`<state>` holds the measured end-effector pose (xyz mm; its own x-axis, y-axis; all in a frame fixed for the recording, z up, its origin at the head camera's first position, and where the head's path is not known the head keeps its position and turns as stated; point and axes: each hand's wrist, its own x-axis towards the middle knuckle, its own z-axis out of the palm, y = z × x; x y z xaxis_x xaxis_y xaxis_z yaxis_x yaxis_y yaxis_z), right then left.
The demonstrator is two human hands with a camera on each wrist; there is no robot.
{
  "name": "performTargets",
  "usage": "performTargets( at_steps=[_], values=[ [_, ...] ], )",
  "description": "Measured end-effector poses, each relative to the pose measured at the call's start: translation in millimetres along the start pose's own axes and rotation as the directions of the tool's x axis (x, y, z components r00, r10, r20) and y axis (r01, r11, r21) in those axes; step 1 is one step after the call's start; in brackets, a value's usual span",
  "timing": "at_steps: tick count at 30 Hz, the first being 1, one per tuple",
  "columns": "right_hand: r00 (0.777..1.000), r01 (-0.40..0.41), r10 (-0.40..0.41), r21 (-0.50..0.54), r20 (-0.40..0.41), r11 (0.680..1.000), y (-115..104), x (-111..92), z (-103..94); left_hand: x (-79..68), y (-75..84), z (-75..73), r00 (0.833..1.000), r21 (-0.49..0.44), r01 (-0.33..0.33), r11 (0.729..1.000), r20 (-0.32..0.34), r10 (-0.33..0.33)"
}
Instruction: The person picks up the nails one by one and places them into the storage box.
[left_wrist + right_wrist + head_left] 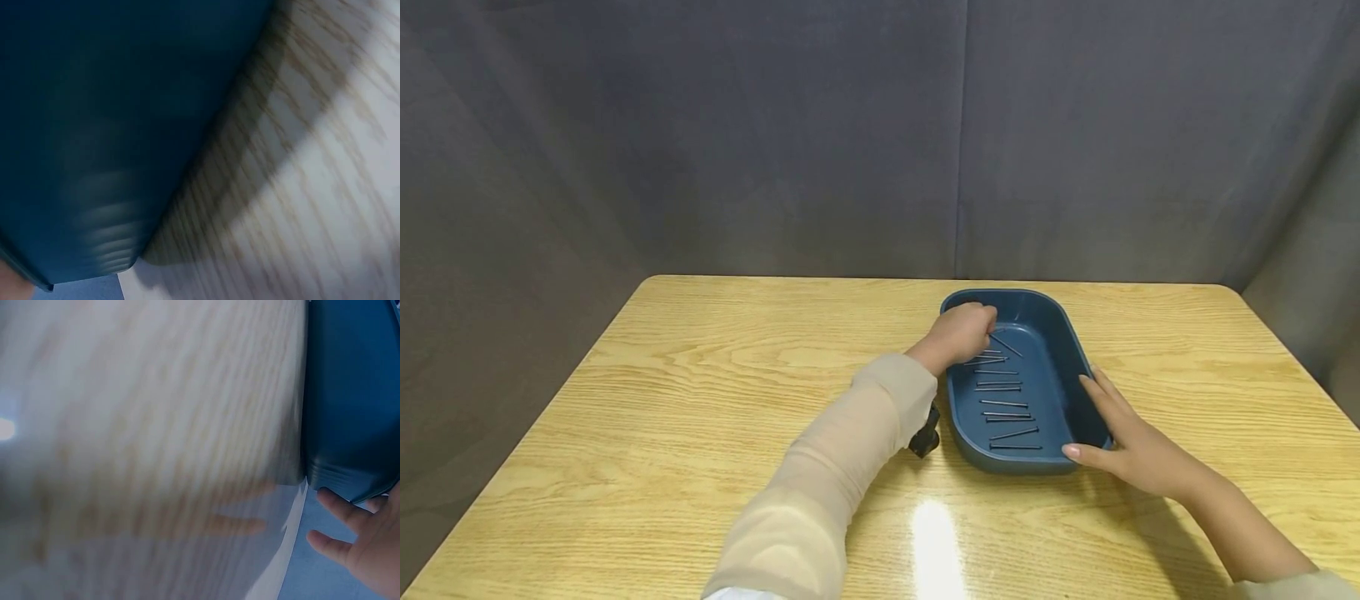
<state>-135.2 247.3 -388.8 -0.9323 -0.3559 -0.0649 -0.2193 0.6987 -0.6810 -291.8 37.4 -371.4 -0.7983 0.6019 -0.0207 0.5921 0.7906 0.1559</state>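
Note:
On the table stands a deep blue plastic bin with rounded corners. Several long thin dark nails lie in it, most of them crosswise in a rough column. The left hand reaches over the bin's far left side, its fingers curled down by a slanted nail. Its fingertips are hidden, so whether they pinch a nail does not show. At the near right corner, the right hand touches the rim with straight, spread fingers. In the right wrist view, the fingers lie beside the bin's outer wall.
The light wood table extends on both sides of the bin. A small black device shows beneath the left wrist, left of the bin. Behind the table hangs a grey curtain.

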Motion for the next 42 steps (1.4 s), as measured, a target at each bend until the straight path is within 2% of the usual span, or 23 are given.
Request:
performTargets(
  at_steps=[9, 10, 13, 16, 17, 22, 35, 42],
  values=[
    [1.0, -0.016, 0.016, 0.007, 0.009, 1.0, 0.9, -0.9, -0.4, 10.1, 7.0, 5.3, 0.995, 0.155, 0.038, 0.987, 0.087, -0.052],
    [1.0, -0.015, 0.015, 0.007, 0.009, 1.0, 1.0, -1.0, -0.4, 16.5, 4.2, 12.0, 0.996, 0.158, 0.036, 0.987, 0.074, -0.048],
    [1.0, -0.017, 0.017, 0.01, 0.009, 1.0, 1.7, -1.4, -0.5, 18.3, 6.6, 10.4, 0.995, 0.169, 0.041, 0.985, 0.083, -0.056],
    [1.0, -0.012, 0.012, 0.012, 0.008, 1.0, 1.9, -2.0, -0.6, 18.1, 9.5, 8.5, 0.994, 0.169, 0.042, 0.985, 0.09, -0.058],
    [1.0, -0.012, 0.012, 0.014, 0.008, 1.0, 1.8, -2.3, -0.7, 12.9, 13.5, 1.5, 0.992, 0.172, 0.045, 0.984, 0.109, -0.064],
    [1.0, 0.009, -0.009, 0.016, -0.008, 1.0, 1.3, -2.9, -0.5, 11.9, 16.4, 0.2, 0.992, 0.167, 0.052, 0.985, 0.109, -0.071],
    [1.0, 0.011, -0.011, 0.007, -0.018, 1.0, 2.9, -3.8, -1.8, 15.0, 16.7, 4.0, 0.989, 0.211, 0.033, 0.977, 0.131, -0.062],
    [1.0, 0.006, -0.006, 0.011, -0.011, 1.0, 2.9, -4.3, -2.7, 16.5, 17.5, 7.9, 0.988, 0.23, 0.045, 0.972, 0.132, -0.077]
  ],
)
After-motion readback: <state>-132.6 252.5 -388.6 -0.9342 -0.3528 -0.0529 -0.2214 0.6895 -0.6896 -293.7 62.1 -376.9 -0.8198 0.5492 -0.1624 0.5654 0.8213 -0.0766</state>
